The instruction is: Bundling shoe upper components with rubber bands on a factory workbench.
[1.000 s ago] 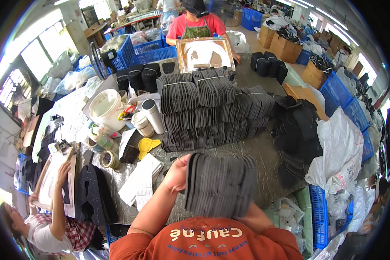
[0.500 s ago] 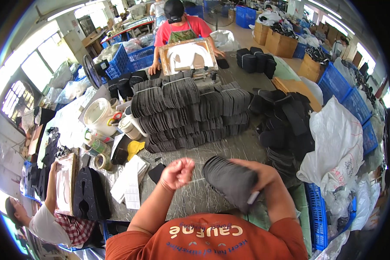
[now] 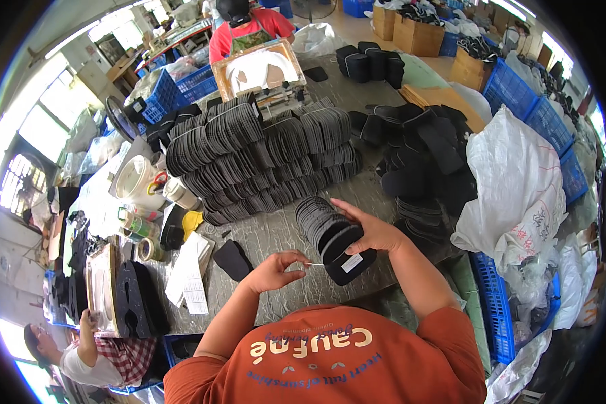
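The right hand (image 3: 377, 232) clasped a bundle of black insoles (image 3: 330, 236) at table centre. The left hand (image 3: 276, 269), at eight o'clock from it, had released the stack and now pinched a thin band (image 3: 314, 264). Bundled stacks (image 3: 262, 158) lay at twelve.

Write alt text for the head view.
A person's right hand holds a stack of black shoe insoles over a grey table, while the left hand pinches a thin band beside it. Rows of bundled insoles lie beyond.
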`<state>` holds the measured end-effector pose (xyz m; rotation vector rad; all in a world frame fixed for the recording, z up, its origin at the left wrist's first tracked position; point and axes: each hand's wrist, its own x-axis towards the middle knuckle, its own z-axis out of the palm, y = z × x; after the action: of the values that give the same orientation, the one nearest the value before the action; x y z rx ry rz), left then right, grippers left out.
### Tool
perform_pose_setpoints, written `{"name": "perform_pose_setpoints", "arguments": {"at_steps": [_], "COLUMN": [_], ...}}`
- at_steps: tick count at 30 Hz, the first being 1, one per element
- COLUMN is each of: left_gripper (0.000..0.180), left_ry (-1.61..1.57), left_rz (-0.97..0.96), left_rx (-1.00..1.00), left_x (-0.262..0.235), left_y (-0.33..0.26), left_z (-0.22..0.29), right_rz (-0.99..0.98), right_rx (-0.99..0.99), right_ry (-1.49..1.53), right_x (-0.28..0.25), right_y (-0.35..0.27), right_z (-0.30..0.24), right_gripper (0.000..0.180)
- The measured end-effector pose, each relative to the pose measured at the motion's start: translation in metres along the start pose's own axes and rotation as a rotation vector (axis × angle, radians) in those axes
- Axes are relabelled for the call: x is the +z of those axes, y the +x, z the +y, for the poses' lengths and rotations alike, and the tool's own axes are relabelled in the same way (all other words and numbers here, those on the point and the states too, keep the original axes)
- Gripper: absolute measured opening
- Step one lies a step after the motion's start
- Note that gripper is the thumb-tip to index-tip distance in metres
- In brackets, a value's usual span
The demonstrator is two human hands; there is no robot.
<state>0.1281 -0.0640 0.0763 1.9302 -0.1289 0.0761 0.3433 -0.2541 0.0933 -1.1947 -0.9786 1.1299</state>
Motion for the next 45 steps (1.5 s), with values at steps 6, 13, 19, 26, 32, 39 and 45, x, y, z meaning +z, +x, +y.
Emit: {"name": "perform_pose_setpoints", "arguments": {"at_steps": [6,13,19,26,32,39,45], "left_gripper": [0.028,0.077,0.092,0.087,0.048,0.050,0.066], "left_ry": [-0.080,0.150,-0.148,-0.093,0.413,0.589,-0.015], "left_rz": [0.455,0.009,0.064,0.211,0.896,1.244,0.916], "left_rx": [-0.520,-0.583,-0.605,0.034,0.259,-0.173,-0.275], "left_x": [0.003,0.054,0.065,0.011,-0.108,-0.257,-0.272], "left_y": [0.020,0.042,0.046,0.066,0.064,0.027,0.021], "left_z": [-0.030,-0.062,-0.063,0.026,0.066,0.024,0.011], "right_rz": [-0.216,0.193,0.824,0.924,0.786,0.754,0.548], "right_rx": [0.064,-0.144,0.139,-0.156,-0.089,0.240,0.341], "right_ry": [-0.876,-1.513,-0.326,-0.063,-0.055,-0.331,-0.576], "right_x": [0.018,0.024,0.066,0.022,-0.039,-0.067,-0.060], "right_y": [-0.002,-0.034,-0.070,-0.019,0.108,0.230,0.237], "right_z": [-0.022,0.063,0.141,0.019,-0.130,-0.142,-0.141], "right_gripper": [0.101,0.058,0.078,0.075,0.066,0.076,0.077]}}
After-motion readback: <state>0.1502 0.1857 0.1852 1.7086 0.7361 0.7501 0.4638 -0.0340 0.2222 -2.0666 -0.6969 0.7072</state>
